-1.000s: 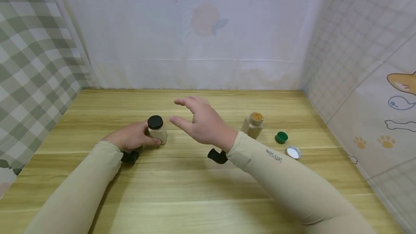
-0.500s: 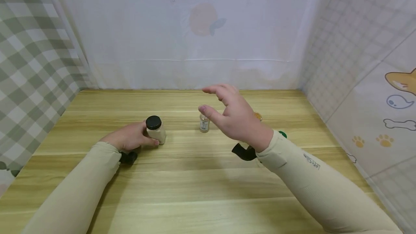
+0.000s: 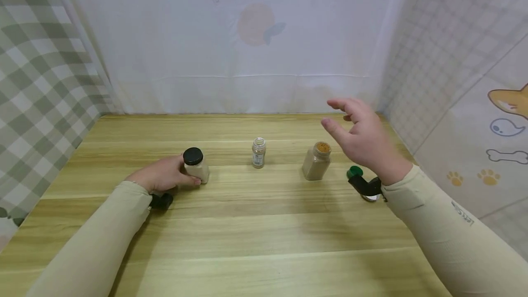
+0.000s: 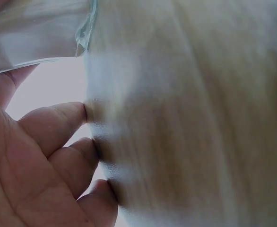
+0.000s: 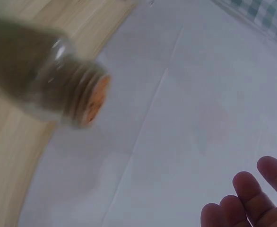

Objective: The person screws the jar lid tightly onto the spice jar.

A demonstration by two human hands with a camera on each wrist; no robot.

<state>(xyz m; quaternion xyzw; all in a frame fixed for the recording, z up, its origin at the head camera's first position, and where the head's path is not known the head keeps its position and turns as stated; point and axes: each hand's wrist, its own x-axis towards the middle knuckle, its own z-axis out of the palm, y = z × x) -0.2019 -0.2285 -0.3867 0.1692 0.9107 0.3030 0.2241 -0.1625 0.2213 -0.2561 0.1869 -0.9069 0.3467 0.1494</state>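
Observation:
On the left of the table in the head view, my left hand (image 3: 162,174) grips a square glass jar (image 3: 200,172) of pale contents with a black lid. The left wrist view has part of that glass jar (image 4: 32,35) at top left, while several fingertips (image 4: 53,124) touch the tabletop. My right hand (image 3: 365,139) is raised on the right, thumb and fingers apart, holding nothing. Closest to it stands an uncapped square jar (image 3: 316,165) of brown powder, orange at its mouth. In the right wrist view, this jar (image 5: 30,66) is blurred, with loose fingers (image 5: 247,194) at bottom right.
A small uncapped glass bottle (image 3: 258,154) with a label stands mid-table. Below my right hand lie a green cap (image 3: 354,172) and a silver lid (image 3: 370,198), partly behind the black wrist mount (image 3: 365,186). Fabric walls (image 3: 255,58) border the wooden table (image 3: 231,233).
My right hand has moved right across the table, from beside the black-lidded jar to past the brown powder jar, uncovering the small bottle. The left hand keeps its grip in place.

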